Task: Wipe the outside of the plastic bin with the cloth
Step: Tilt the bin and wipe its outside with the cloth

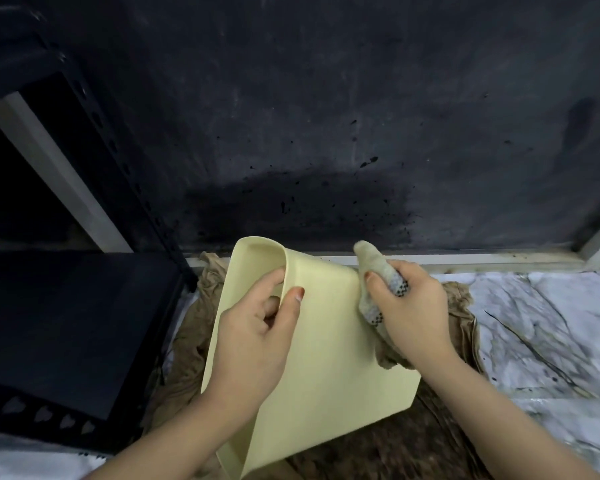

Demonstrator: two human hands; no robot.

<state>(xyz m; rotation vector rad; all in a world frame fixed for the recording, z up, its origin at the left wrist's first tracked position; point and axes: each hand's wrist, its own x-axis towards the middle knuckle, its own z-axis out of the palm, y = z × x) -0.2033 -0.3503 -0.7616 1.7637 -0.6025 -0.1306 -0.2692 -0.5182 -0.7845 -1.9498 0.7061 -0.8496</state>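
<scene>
Two hands share the work, and each has its own job. Our left hand grips the bin at its rim, thumb on the outer wall and fingers curled inside the opening, so the pale yellow bin sits tipped with its mouth facing away and to the left and a broad outer wall turned up toward us. We judge this tilt is chosen to present the outside for wiping and to keep the bin from sliding under pressure. Its lower end rests down near us, over a brown rag spread on the marbled counter, which likely catches drips and dirt.

Our right hand is closed around the bunched cloth, a whitish wad with a dark checked patch. It presses against the bin's right edge, near the upper corner, with one loose end poking up past the fingers. The wrist is bent inward, forearm coming in from the lower right, so the palm pushes the wad sideways onto the wall. The left forearm enters from the lower left, wrist fairly straight, bracing against that push.
</scene>
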